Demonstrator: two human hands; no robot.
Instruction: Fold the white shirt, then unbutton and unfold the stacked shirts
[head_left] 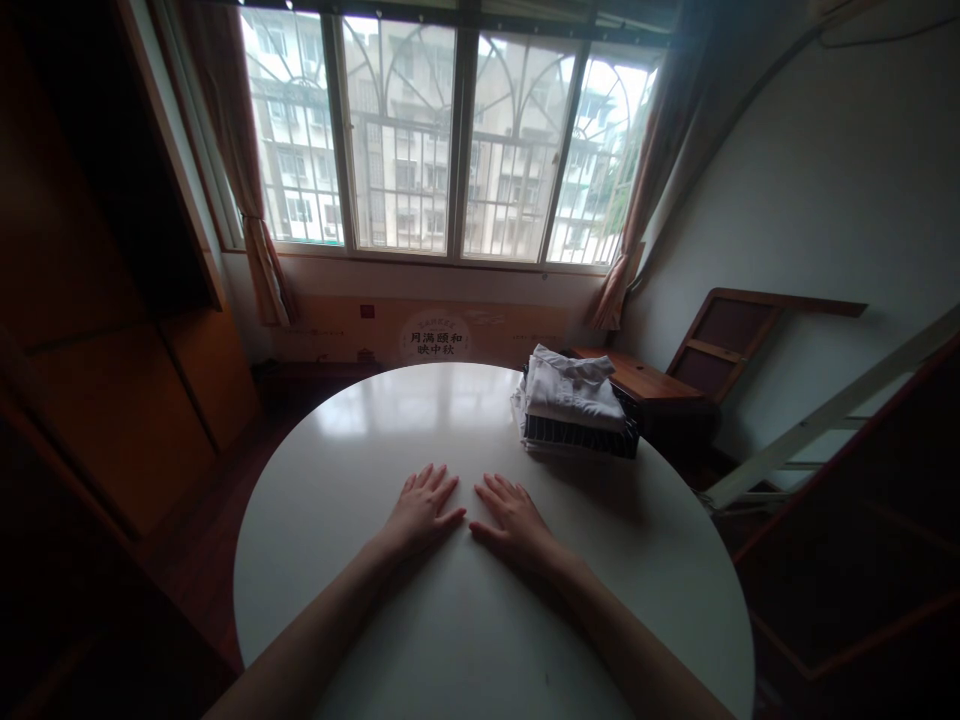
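My left hand (421, 509) lies palm down on the round white table (322, 560), its fingers spread and holding nothing. Beside it, a small gap away, my right hand (516, 518) rests flat in the same way, fingers apart. The two thumbs point toward each other without touching. Beyond my right hand, near the table's far right edge, sits a stack of folded clothes. A light grey shirt with a collar (574, 385) is on top, and a dark striped garment (574, 434) lies beneath it. White cloth edges show at the stack's left side.
Past the table are a barred window (405, 140) with tied curtains (262, 260) and a printed orange box or panel (330, 320). A wooden chair (720, 345) and a pale ladder-like frame (810, 430) stand at right. Wooden cabinets (127, 420) line the left.
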